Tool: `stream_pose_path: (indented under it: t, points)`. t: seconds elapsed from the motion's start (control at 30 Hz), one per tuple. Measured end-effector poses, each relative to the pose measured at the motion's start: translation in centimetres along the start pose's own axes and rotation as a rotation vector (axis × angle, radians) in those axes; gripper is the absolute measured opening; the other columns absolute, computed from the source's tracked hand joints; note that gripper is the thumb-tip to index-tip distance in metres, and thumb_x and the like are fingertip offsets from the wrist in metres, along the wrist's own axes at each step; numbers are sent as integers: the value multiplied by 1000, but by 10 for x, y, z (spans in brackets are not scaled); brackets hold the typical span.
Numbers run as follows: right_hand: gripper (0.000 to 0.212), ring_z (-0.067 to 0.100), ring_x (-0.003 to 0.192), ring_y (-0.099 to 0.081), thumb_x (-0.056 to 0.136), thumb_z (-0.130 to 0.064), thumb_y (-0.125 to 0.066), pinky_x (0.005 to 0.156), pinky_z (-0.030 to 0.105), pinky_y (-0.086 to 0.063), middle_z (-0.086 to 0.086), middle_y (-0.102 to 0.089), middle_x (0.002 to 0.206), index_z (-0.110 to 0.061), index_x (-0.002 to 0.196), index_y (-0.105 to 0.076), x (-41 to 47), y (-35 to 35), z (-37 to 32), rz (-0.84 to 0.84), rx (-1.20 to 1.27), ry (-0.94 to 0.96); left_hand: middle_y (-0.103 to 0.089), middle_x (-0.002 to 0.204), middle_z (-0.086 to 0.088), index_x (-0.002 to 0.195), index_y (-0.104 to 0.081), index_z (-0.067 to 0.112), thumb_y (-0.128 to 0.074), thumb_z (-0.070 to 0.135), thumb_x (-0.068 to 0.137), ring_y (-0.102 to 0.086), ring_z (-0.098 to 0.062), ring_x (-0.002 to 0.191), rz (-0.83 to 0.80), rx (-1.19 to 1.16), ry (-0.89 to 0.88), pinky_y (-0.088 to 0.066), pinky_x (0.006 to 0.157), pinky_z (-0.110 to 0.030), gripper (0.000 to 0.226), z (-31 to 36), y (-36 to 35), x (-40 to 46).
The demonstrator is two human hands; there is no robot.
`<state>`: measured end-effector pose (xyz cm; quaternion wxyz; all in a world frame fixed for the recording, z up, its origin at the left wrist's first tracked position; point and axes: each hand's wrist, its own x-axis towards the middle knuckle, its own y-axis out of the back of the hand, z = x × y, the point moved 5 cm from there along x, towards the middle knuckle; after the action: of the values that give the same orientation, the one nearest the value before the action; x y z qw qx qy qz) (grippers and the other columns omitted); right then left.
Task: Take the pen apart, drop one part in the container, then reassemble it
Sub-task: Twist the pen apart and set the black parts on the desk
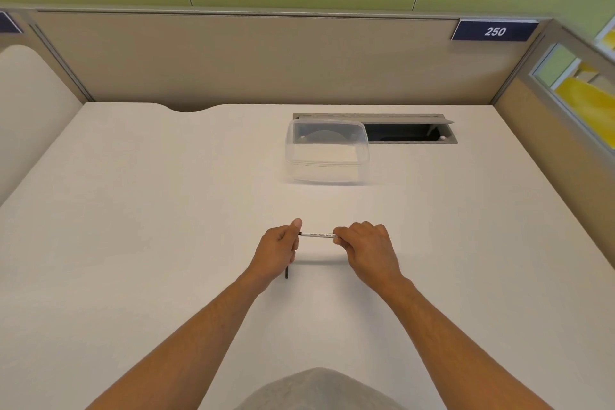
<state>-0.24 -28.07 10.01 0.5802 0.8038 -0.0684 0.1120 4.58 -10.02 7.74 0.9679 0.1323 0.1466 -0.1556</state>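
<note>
Person stands at a white desk (pixel 133 210), both forearms reaching forward, the pen (pixel 317 234) held level between the two hands above the surface.

Left hand (pixel 278 251): fingers curled closed around the pen's left end, thumb (pixel 295 225) pressed on top just where the dark tip of the barrel shows. Right hand (pixel 364 243): fingertips (pixel 339 234) pinched shut on the other end, knuckles up. Only the white printed barrel is visible, spanning the gap between the two sets of fingers. This opposed two-ended grip looks suited to pulling or twisting the halves apart, or pushing them together; which of the two cannot be told.

A thin dark piece (pixel 286 271) pokes down below the left hand's curled fingers, near the heel of the palm. Possibly a pen part such as the cap or clip; cannot tell whether it is held or lying on the desk.

Clear plastic container (pixel 327 151), no lid on it, sits well beyond the fingertips, straight ahead and a little right, beside an open cable hatch (pixel 407 131). It appears empty, though the clear walls make this uncertain. Its open top within forward reach suits a drop-in.

Judgement: drop-in step likely not yet done.
</note>
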Motion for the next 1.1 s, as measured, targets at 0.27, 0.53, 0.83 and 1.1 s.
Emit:
stream_pose_path:
  t: [0.27, 0.53, 0.83, 1.1]
  points:
    - [16, 24, 60, -51, 88, -28, -52, 60, 31, -28, -3, -59, 64, -22, 90, -67, 0, 1, 3, -4, -10, -8, -63, 79, 0, 92, -61, 13, -53, 23, 97, -60, -10, 64, -18, 34, -111, -45, 64, -26, 14, 0, 2, 0]
    - [17, 23, 61, -48, 89, -30, -50, 60, 30, -27, -3, -57, 64, -23, 89, -66, -1, -1, -2, -1, -20, 15, -44, 56, -2, 64, -48, 12, -47, 33, 99, -42, -20, 53, -14, 40, -43, -38, 58, -30, 41, -2, 2, -1]
    - [16, 23, 60, -49, 88, -29, -52, 60, 31, -28, -4, -57, 64, -23, 89, -67, 0, 3, 2, 17, -6, 4, -63, 76, -3, 87, -63, 10, -49, 39, 98, -60, -15, 60, -27, 25, -71, -48, 56, -30, 34, 0, 0, -1]
    - [16, 23, 60, -49, 89, -29, -52, 59, 32, -32, -3, -57, 63, -22, 88, -66, 2, 4, 2, 19, 9, 13, -60, 66, 2, 79, -57, 15, -52, 23, 98, -60, -14, 59, 39, 106, -158, -49, 67, -39, 21, 0, 4, 1]
